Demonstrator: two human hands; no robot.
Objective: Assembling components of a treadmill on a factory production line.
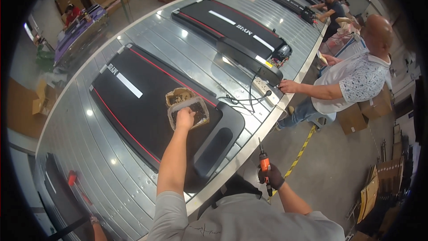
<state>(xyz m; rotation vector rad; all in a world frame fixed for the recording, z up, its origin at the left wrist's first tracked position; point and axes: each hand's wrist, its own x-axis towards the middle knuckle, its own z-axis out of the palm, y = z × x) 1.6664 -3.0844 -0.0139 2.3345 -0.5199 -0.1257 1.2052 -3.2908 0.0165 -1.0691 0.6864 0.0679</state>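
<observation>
My left hand (185,118), bare, reaches into a clear plastic tub (206,114) of small dark pieces, probably screws. Its fingers are closed together down among them, and what they pinch is hidden. Behind that tub, and touching it, is a second small container (171,94) with more small pieces. Both rest on a black treadmill (147,102) with red side stripes, lying flat on the metal conveyor table. In a dark glove, my right hand (274,177) grips an orange and black power screwdriver (264,161), its bit pointing up, beyond the table's near edge.
A second treadmill (223,22) lies farther along the slatted table (107,147), a power strip (264,90) with cables between the two. At right a co-worker (356,80) reaches over the table edge. Cartons (374,111) stand on the floor behind. Another hand (94,220) shows at lower left.
</observation>
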